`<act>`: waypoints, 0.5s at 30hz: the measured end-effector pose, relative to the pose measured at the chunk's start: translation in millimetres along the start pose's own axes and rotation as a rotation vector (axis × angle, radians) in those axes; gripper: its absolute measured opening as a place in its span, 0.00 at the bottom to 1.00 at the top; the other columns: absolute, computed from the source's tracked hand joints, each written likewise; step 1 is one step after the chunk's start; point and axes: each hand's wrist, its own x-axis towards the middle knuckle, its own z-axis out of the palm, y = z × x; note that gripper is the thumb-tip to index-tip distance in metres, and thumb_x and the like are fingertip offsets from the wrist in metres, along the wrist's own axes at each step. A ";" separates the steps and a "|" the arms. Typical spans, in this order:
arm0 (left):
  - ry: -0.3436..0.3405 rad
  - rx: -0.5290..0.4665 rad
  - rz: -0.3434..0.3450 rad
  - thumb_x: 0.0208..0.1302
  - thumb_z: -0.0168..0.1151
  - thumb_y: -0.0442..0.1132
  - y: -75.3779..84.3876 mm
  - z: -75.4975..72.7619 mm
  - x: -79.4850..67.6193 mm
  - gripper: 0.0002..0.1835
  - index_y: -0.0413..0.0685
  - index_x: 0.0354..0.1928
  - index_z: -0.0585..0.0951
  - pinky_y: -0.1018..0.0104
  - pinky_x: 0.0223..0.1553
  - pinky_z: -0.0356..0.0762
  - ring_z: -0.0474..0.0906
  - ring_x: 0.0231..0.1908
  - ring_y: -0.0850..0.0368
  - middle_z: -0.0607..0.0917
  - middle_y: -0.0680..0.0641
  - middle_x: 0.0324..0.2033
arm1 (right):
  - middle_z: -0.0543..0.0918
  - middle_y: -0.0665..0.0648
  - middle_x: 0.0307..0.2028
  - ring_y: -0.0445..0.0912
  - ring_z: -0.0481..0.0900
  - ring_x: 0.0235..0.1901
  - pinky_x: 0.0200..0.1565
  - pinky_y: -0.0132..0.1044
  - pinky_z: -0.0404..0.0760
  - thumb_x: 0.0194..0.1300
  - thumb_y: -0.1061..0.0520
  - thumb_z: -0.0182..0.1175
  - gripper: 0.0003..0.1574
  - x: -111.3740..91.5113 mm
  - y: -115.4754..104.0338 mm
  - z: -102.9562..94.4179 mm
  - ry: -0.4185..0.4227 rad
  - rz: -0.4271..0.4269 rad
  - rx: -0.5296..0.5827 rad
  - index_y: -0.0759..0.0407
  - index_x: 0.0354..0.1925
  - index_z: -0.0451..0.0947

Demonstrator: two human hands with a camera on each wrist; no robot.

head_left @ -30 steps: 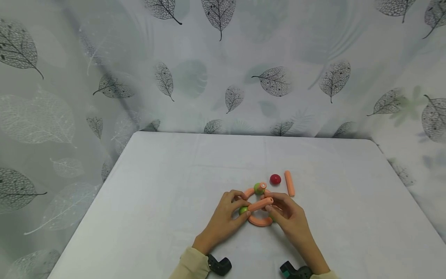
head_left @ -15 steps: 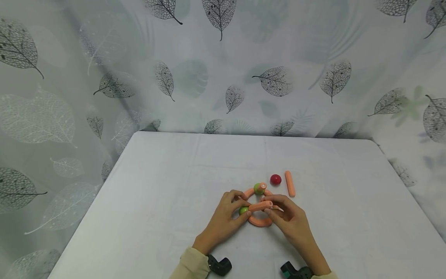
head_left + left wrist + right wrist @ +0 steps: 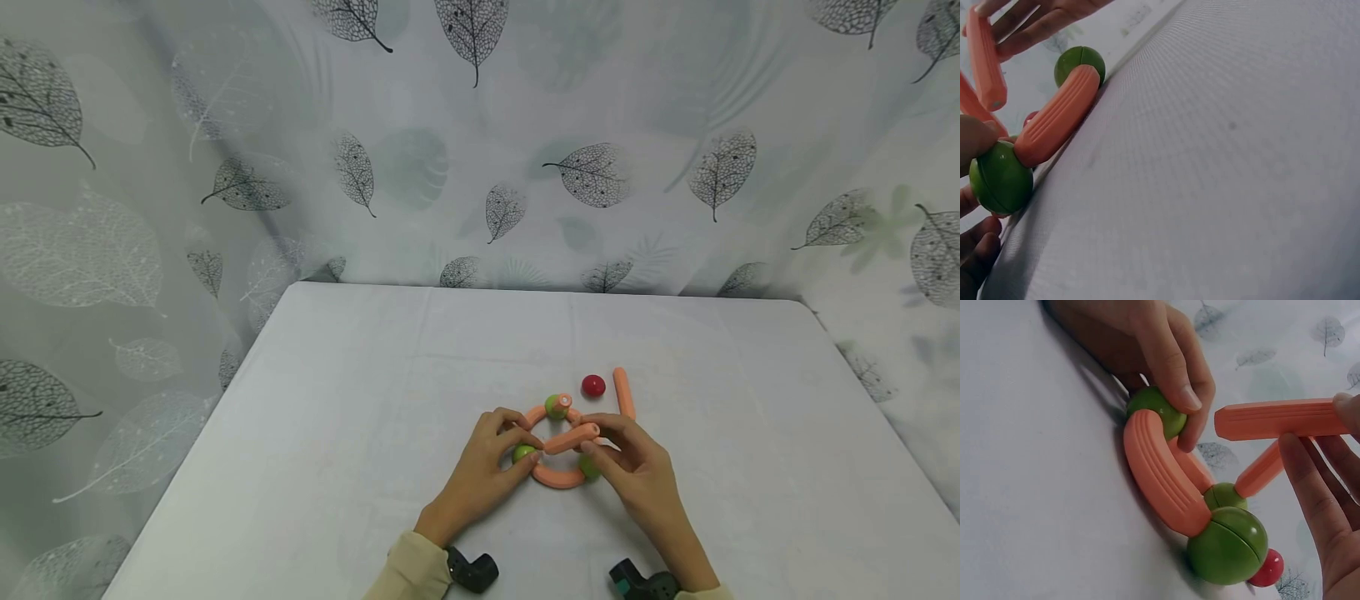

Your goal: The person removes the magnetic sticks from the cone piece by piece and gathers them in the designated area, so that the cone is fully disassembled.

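An orange ring of curved rods (image 3: 557, 477) joined by green balls lies on the table. Thumb and fingers of my left hand (image 3: 487, 462) grip its left green ball (image 3: 1002, 178). My right hand (image 3: 637, 471) pinches a straight, grooved orange rod (image 3: 1272, 419) above the ring. The rod's near end hangs free in the right wrist view, apart from the gripped ball. Another green ball (image 3: 1227, 545) sits at the ring's right side. From the far green ball (image 3: 556, 407) a second orange rod (image 3: 1260, 467) sticks up. My right fingers partly cover the ring's right side in the head view.
A red ball (image 3: 593, 386) lies just beyond the ring. Beside it is a loose straight orange rod (image 3: 623, 390), partly behind my right hand. The white-covered table (image 3: 360, 375) ends at a leaf-patterned cloth backdrop (image 3: 420, 167).
My right hand has shifted slightly right with the straight rod, drawing its end away from the left green ball. The right green ball shows more now. My left hand keeps its place.
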 end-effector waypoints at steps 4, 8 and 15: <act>0.033 0.004 0.011 0.70 0.69 0.41 -1.2 -1.4 -0.7 0.04 0.57 0.45 0.87 0.61 0.56 0.74 0.72 0.53 0.59 0.80 0.55 0.52 | 0.86 0.42 0.54 0.35 0.84 0.55 0.51 0.29 0.86 0.70 0.70 0.63 0.23 2.2 -2.8 -3.3 0.069 0.050 -0.081 0.66 0.62 0.77; 0.063 -0.007 -0.002 0.70 0.68 0.38 -2.3 -1.0 1.5 0.06 0.57 0.46 0.86 0.62 0.59 0.74 0.74 0.56 0.59 0.82 0.57 0.51 | 0.86 0.41 0.53 0.33 0.83 0.53 0.51 0.26 0.85 0.73 0.66 0.63 0.24 8.0 -8.7 -10.3 0.161 0.125 -0.132 0.63 0.65 0.78; 0.114 -0.020 -0.005 0.69 0.67 0.34 -5.5 1.6 1.6 0.09 0.56 0.46 0.86 0.61 0.60 0.76 0.76 0.56 0.59 0.83 0.57 0.49 | 0.83 0.55 0.65 0.32 0.84 0.53 0.51 0.24 0.84 0.76 0.57 0.62 0.26 21.7 -13.4 -27.0 0.242 0.209 -0.179 0.52 0.70 0.77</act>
